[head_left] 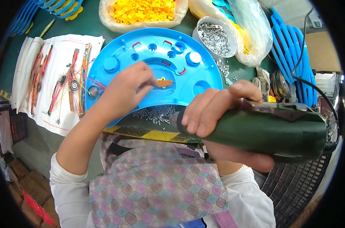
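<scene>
A blue half-round plastic shell [140, 38] lies in front of me with its inner side up. My left hand [132, 83] is over its middle, thumb and fingertips drawn together; what they hold, if anything, is hidden. Beside those fingertips, in the shell's central recess, are a brown strip [165, 83] and a small yellow plastic piece [163, 86]. My right hand [214, 110] is wrapped round a dark green electric screwdriver [256, 131], lying nearly level at the shell's right front. Its tip points left. Red wires [96, 84] and a round metal part [92, 91] rest at the shell's left edge.
Loose screws [155, 113] lie along the shell's near edge. Behind it stand a bag of yellow pieces [142, 11] and a bowl of screws [214, 38]. Wired parts lie on a white sheet [60, 72] at left. Blue panels [294, 57] and a black cord [307, 49] are at right.
</scene>
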The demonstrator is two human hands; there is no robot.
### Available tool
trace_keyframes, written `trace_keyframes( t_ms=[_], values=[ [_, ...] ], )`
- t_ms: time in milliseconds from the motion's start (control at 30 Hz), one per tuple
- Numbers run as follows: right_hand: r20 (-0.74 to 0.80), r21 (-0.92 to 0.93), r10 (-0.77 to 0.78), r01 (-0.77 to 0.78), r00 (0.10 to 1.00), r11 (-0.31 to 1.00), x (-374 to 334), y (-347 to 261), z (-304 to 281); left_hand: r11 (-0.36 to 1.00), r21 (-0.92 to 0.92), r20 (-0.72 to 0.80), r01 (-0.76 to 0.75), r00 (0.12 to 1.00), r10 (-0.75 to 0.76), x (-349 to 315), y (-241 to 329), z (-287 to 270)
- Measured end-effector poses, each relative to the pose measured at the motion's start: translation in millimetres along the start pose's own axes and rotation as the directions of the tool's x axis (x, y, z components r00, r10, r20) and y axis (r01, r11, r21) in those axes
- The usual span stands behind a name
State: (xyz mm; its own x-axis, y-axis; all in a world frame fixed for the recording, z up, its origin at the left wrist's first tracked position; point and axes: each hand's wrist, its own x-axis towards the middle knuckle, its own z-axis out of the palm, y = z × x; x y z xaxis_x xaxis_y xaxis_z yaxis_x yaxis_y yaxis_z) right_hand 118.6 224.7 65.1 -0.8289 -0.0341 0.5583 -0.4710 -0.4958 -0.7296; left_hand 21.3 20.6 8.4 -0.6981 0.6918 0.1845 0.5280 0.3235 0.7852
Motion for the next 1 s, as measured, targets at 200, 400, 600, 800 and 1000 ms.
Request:
trace_keyframes(
  t_ms=[200, 400, 600, 800, 1000],
  values=[
    [-0.125, -0.118, -0.087, 0.073, 0.988, 0.990, 24.3, 23.2, -10.9, 0.995, -0.062, 0.041, -0.077, 0.996, 0.080, -3.8, 1.3, -8.2],
    [-0.167, -0.089, -0.073, 0.059, 0.983, 0.994, 26.1, 39.7, -18.7, 0.999, -0.029, 0.017, -0.032, 0.999, 0.032, -3.0, -0.5, -3.0],
    [-0.169, -0.091, -0.067, 0.052, 0.983, 0.995, 24.6, 42.7, -27.4, 0.996, 0.058, -0.009, -0.063, 0.998, 0.063, -3.1, -2.9, 4.5],
    [-0.165, -0.026, -0.068, 0.065, 0.984, 0.998, 26.6, 44.4, -30.4, 0.996, 0.060, -0.023, -0.066, 0.997, 0.068, -1.0, -3.4, 2.4],
    [-0.163, -0.018, -0.062, 0.059, 0.985, 0.998, 27.3, 45.8, -28.8, 0.996, 0.065, -0.013, -0.063, 0.998, 0.064, 0.1, -4.8, 3.0]
  ],
)
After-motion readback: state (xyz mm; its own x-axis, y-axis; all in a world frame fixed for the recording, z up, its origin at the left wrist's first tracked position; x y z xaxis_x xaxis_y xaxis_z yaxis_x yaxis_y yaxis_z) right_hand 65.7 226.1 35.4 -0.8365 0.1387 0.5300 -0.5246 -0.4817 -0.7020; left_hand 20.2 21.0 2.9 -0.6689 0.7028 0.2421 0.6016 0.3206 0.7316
